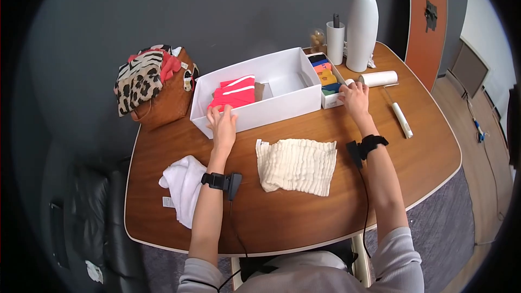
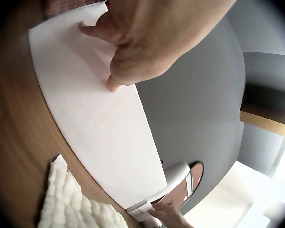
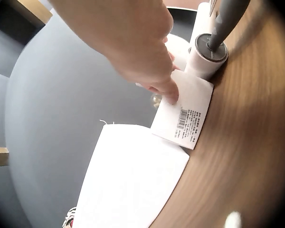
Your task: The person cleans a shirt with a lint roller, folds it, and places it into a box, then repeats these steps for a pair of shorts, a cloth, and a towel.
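Desk (image 1: 293, 222) space at the back, in front of you, carries the large white box (image 1: 279, 111), its long wall facing you, presumably so you can reach in easily. Your left hand (image 1: 222, 133) grips that wall near its left end, thumb against the outside and fingers over the rim, likely because the thin edge gives a sure hold. The cream cloth (image 1: 298, 167) lies spread between your forearms, well apart from both hands. Your small white box (image 3: 194, 95) stands at the large one's right end, seemingly touching it, perhaps to make one row; your right hand (image 1: 356, 100) pinches its near right corner, probably to steady it. The folded pink garment (image 1: 236, 95) sits in the large box's left part, and coloured folded cloths (image 1: 327, 77) fill the small one, apparently lined up so each shows.
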A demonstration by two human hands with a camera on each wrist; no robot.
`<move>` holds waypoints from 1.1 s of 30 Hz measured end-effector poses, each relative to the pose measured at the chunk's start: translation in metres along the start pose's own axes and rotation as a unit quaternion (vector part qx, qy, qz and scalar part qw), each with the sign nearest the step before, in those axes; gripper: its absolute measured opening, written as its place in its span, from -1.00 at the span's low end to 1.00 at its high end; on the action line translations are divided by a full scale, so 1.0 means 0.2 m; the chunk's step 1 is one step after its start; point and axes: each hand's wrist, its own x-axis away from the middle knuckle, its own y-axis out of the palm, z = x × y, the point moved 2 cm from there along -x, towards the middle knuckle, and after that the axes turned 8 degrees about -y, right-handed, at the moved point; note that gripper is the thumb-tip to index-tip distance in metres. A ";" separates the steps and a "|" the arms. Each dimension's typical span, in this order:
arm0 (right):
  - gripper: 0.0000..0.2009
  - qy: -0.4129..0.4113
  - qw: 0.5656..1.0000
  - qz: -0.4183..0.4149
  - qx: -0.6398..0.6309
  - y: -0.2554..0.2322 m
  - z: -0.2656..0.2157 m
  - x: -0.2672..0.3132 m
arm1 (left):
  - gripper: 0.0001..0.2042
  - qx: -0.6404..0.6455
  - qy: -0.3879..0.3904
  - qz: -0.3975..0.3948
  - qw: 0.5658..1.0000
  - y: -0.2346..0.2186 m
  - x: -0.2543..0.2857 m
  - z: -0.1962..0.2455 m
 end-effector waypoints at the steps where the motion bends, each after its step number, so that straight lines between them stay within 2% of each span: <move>1: -0.85 -0.010 0.999 0.035 -0.011 0.00 0.00 0.00 | -0.77 0.001 0.009 0.004 1.000 0.00 0.00 -0.01; 3: -0.86 -0.006 0.999 0.031 -0.019 -0.01 -0.01 0.00 | -0.78 0.003 0.029 0.010 1.000 0.00 0.00 -0.01; 9: -0.87 -0.004 0.998 0.053 -0.044 -0.01 -0.01 0.02 | -0.77 0.009 0.017 0.005 1.000 0.00 -0.01 -0.01; 12: -0.83 -0.008 0.998 0.031 -0.056 0.00 0.00 0.01 | -0.73 -0.002 -0.016 -0.023 1.000 0.00 -0.01 0.00; 16: -0.72 -0.007 0.996 0.030 -0.080 -0.09 0.02 0.02 | -0.67 0.009 0.010 0.012 1.000 -0.03 0.01 0.04; 17: -0.64 0.020 0.998 0.021 -0.060 -0.14 0.04 0.04 | -0.66 0.010 0.019 0.030 0.999 -0.05 0.04 0.06; 18: -0.66 0.035 0.997 0.017 -0.069 -0.19 0.06 0.07 | -0.64 0.011 0.028 0.048 0.998 -0.09 0.07 0.10; 20: -0.70 0.061 0.995 0.006 -0.083 -0.28 0.12 0.14 | -0.62 0.008 0.038 -0.036 0.999 -0.17 0.17 0.18; 21: -0.71 0.088 0.984 -0.059 -0.142 -0.32 0.11 0.18 | -0.61 0.007 0.040 -0.080 0.996 -0.21 0.22 0.21; 23: -0.72 0.138 0.938 -0.199 -0.250 -0.40 0.06 0.28 | -0.60 -0.022 -0.017 -0.266 0.964 -0.24 0.30 0.27; 24: -0.71 0.109 0.926 -0.229 -0.278 -0.43 0.02 0.32 | -0.58 -0.031 -0.045 -0.356 0.933 -0.23 0.33 0.27; 25: -0.70 0.082 0.912 -0.260 -0.305 -0.45 -0.04 0.35 | -0.56 -0.046 -0.021 -0.383 0.922 -0.17 0.36 0.23; 26: -0.68 0.054 0.896 -0.292 -0.331 -0.46 -0.09 0.38 | -0.55 -0.028 -0.034 -0.370 0.928 -0.12 0.39 0.21; 29: -0.62 0.008 0.893 -0.343 -0.292 -0.41 -0.21 0.38 | -0.53 0.007 -0.097 -0.319 0.943 -0.07 0.45 0.21; 32: -0.60 0.007 0.883 -0.355 -0.307 -0.38 -0.33 0.38 | -0.55 0.041 -0.098 -0.299 0.948 -0.02 0.48 0.20; 33: -0.64 -0.017 0.886 -0.362 -0.289 -0.35 -0.36 0.38 | -0.60 0.062 -0.087 -0.296 0.949 -0.03 0.49 0.21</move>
